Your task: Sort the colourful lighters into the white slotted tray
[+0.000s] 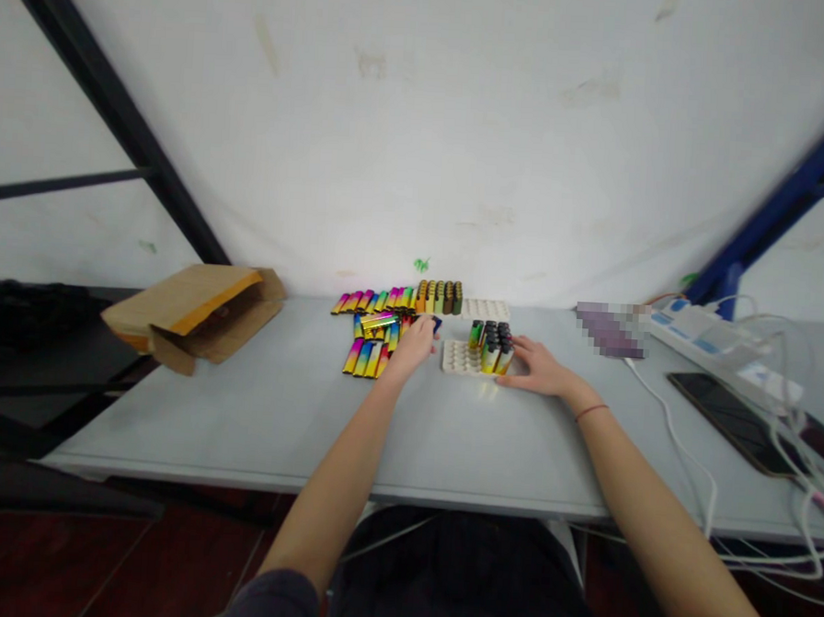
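A white tray with round holes [459, 359] lies on the table, with several lighters [490, 357] standing upright in its right part. Their tops are black and their bodies yellow, green and white. At the tray's right edge rests my right hand [537, 368], fingers spread against the tray and the nearest lighters, not wrapped round anything. To the tray's left, my left hand [416, 344] is closed on what looks like a lighter, its dark end showing past the fingertips. Beyond that hand, shiny rainbow-coloured lighters [363, 358] lie flat in rows, partly hidden by it.
More lighters stand in a block [440, 297] near the wall, beside a second white tray [487, 309]. An opened cardboard box [191, 311] sits at the left. On the right are a power strip [720, 348], a dark phone [730, 422], white cables and a blurred purple object [610, 330].
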The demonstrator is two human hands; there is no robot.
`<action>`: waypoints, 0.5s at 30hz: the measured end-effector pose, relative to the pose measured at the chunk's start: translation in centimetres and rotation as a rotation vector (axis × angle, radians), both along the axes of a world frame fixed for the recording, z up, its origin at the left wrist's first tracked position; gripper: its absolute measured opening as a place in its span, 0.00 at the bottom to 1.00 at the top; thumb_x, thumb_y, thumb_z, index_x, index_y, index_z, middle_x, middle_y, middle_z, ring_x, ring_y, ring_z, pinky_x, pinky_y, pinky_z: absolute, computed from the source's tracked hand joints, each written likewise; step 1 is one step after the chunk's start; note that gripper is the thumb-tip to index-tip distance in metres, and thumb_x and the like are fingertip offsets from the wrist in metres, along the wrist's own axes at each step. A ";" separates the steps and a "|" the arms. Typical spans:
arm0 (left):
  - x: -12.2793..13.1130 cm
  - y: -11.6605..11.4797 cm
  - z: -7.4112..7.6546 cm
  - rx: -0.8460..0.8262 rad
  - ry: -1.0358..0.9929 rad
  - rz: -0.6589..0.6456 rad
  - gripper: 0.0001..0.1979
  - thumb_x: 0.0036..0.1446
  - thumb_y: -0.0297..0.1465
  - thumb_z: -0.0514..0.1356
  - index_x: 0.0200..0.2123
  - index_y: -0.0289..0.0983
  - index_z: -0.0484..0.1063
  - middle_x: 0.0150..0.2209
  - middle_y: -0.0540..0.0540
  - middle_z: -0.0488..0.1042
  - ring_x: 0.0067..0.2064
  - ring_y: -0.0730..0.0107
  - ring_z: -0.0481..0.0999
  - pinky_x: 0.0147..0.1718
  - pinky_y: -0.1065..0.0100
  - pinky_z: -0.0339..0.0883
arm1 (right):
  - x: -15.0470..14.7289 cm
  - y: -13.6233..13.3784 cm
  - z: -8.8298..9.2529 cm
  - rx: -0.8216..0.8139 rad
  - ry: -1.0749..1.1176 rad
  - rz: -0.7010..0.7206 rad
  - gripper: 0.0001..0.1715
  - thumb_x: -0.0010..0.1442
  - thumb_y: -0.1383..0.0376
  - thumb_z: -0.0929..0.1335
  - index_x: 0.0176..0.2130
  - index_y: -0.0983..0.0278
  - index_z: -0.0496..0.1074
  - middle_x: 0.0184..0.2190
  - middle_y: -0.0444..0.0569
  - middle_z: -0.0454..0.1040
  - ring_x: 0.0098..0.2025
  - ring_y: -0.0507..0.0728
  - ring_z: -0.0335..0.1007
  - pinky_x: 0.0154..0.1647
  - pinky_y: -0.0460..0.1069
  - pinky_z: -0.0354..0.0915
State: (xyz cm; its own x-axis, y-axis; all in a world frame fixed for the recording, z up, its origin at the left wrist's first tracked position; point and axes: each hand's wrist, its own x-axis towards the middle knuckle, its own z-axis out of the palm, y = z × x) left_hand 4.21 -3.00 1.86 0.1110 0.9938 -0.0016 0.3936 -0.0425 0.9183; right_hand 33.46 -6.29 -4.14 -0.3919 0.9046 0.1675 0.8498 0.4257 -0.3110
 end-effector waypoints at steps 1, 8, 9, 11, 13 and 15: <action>0.1 0.1 -0.1 -0.045 -0.084 0.013 0.11 0.69 0.34 0.48 0.36 0.40 0.67 0.29 0.50 0.73 0.23 0.71 0.70 0.26 0.71 0.62 | 0.0 0.0 0.0 0.002 0.000 0.003 0.47 0.58 0.36 0.71 0.65 0.60 0.73 0.70 0.61 0.65 0.70 0.78 0.60 0.70 0.72 0.58; 0.5 0.0 0.2 -0.289 -0.444 0.062 0.20 0.70 0.45 0.46 0.32 0.39 0.66 0.18 0.56 0.59 0.16 0.76 0.55 0.18 0.74 0.53 | 0.0 0.0 -0.2 0.003 -0.019 -0.005 0.50 0.58 0.34 0.71 0.65 0.63 0.72 0.71 0.64 0.64 0.71 0.78 0.59 0.70 0.71 0.58; 0.6 -0.1 0.3 -0.279 -0.491 0.059 0.22 0.69 0.47 0.46 0.30 0.39 0.66 0.18 0.56 0.58 0.16 0.78 0.54 0.18 0.74 0.52 | 0.0 0.0 -0.1 0.002 -0.019 -0.006 0.50 0.58 0.35 0.71 0.65 0.63 0.72 0.71 0.64 0.64 0.71 0.78 0.59 0.70 0.71 0.58; 0.8 -0.1 0.1 -0.241 -0.562 0.064 0.26 0.68 0.51 0.47 0.25 0.38 0.63 0.17 0.56 0.57 0.16 0.79 0.53 0.17 0.75 0.50 | 0.0 0.0 -0.1 -0.001 -0.012 -0.009 0.50 0.57 0.35 0.71 0.65 0.63 0.72 0.70 0.64 0.64 0.71 0.78 0.59 0.70 0.71 0.58; 1.1 -0.1 -0.3 -0.218 -0.604 0.090 0.27 0.67 0.51 0.47 0.22 0.39 0.60 0.16 0.55 0.56 0.16 0.79 0.52 0.17 0.74 0.48 | 0.1 0.1 -0.2 -0.002 -0.001 -0.001 0.49 0.57 0.36 0.72 0.65 0.62 0.73 0.70 0.63 0.65 0.70 0.78 0.60 0.70 0.71 0.58; 1.5 0.0 -1.0 -0.206 -0.638 0.112 0.26 0.68 0.51 0.47 0.22 0.40 0.58 0.15 0.55 0.56 0.15 0.78 0.51 0.16 0.74 0.46 | 0.2 0.1 -0.3 0.003 0.006 0.011 0.48 0.57 0.35 0.71 0.65 0.61 0.73 0.70 0.62 0.65 0.70 0.78 0.60 0.70 0.71 0.58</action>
State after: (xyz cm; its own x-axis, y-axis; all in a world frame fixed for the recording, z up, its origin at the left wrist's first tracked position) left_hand 5.67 -3.00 0.84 0.0491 0.9858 -0.1607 -0.2360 0.1678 0.9572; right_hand 33.66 -6.14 -4.39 -0.4003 0.8999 0.1728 0.8433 0.4356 -0.3148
